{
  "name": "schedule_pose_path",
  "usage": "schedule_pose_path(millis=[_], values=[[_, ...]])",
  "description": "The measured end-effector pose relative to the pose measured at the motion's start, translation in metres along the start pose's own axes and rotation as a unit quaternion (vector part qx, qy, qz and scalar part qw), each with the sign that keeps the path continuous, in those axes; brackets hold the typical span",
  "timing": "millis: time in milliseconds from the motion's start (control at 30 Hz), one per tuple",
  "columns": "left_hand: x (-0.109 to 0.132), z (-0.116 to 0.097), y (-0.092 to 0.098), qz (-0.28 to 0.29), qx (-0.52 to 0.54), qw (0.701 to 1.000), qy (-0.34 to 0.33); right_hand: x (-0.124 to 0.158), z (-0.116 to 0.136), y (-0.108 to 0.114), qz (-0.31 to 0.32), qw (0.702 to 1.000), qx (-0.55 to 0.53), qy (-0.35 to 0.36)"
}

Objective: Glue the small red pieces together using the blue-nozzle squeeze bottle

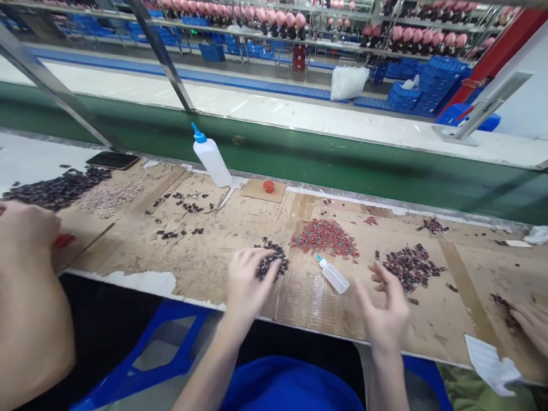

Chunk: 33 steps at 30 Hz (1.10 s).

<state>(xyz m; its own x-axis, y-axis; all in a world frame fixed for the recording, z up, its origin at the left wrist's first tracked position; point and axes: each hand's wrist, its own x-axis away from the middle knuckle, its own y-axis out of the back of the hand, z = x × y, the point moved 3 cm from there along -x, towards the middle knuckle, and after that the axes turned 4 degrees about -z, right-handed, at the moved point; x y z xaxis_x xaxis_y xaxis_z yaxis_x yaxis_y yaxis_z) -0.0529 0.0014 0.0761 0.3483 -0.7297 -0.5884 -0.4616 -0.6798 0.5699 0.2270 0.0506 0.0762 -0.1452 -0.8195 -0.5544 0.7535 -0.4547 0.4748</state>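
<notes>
My left hand [246, 282] rests on the cardboard-covered bench with its fingers curled into a small pile of dark parts [274, 260]. My right hand [387, 311] hovers a little above the bench with fingers spread and nothing in it. It is between a small squeeze bottle with a blue tip [334, 277] lying on its side and a pile of dark red parts [411, 265]. A heap of red and grey parts [325, 237] lies just beyond the small bottle.
A larger white bottle with a blue nozzle [210, 157] stands at the bench's back edge beside a red cap [268, 186]. Another person's arm [29, 297] is at the left, another hand [533, 322] at the right. A green conveyor [342, 162] runs behind. A phone [112, 160] lies at the left.
</notes>
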Motion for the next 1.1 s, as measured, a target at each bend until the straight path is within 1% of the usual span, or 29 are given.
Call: schedule_pose_path(millis=[67, 133, 233, 333, 367, 433, 500, 567, 700, 800, 900, 1000, 1100], values=[[0.007, -0.001, -0.031, 0.079, -0.046, 0.996, -0.007, 0.014, 0.003, -0.033, 0.035, 0.998, 0.031, 0.029], [0.012, 0.005, -0.049, 0.137, -0.085, 0.987, -0.002, 0.025, 0.002, -0.051, 0.077, 0.994, 0.063, 0.046], [0.013, 0.016, -0.056, 0.186, -0.104, 0.977, -0.011, 0.033, -0.006, -0.057, 0.116, 0.989, 0.087, 0.032], [0.009, 0.022, -0.055, 0.219, -0.092, 0.971, -0.039, 0.036, -0.01, -0.054, 0.124, 0.991, 0.056, -0.005], [0.008, 0.023, -0.054, 0.226, -0.086, 0.969, -0.05, 0.037, -0.011, -0.052, 0.127, 0.991, 0.035, -0.028], [0.007, 0.023, -0.052, 0.229, -0.078, 0.968, -0.063, 0.038, -0.014, -0.049, 0.127, 0.987, -0.019, -0.1], [0.008, 0.02, -0.051, 0.223, -0.076, 0.969, -0.072, 0.039, -0.017, -0.044, 0.109, 0.973, -0.086, -0.182], [0.011, 0.015, -0.05, 0.219, -0.079, 0.969, -0.078, 0.039, -0.018, -0.04, 0.079, 0.957, -0.153, -0.235], [0.016, 0.006, -0.056, 0.218, -0.096, 0.968, -0.075, 0.036, -0.021, -0.035, 0.053, 0.926, -0.245, -0.281], [0.015, 0.002, -0.062, 0.227, -0.097, 0.965, -0.094, 0.034, -0.023, -0.034, 0.039, 0.903, -0.295, -0.311], [0.013, 0.003, -0.065, 0.247, -0.108, 0.955, -0.124, 0.035, -0.026, -0.034, 0.007, 0.878, -0.339, -0.339], [0.012, 0.006, -0.067, 0.259, -0.118, 0.949, -0.135, 0.036, -0.029, -0.035, -0.013, 0.852, -0.382, -0.358], [0.01, 0.008, -0.069, 0.26, -0.13, 0.946, -0.143, 0.036, -0.03, -0.036, -0.011, 0.843, -0.403, -0.355]])
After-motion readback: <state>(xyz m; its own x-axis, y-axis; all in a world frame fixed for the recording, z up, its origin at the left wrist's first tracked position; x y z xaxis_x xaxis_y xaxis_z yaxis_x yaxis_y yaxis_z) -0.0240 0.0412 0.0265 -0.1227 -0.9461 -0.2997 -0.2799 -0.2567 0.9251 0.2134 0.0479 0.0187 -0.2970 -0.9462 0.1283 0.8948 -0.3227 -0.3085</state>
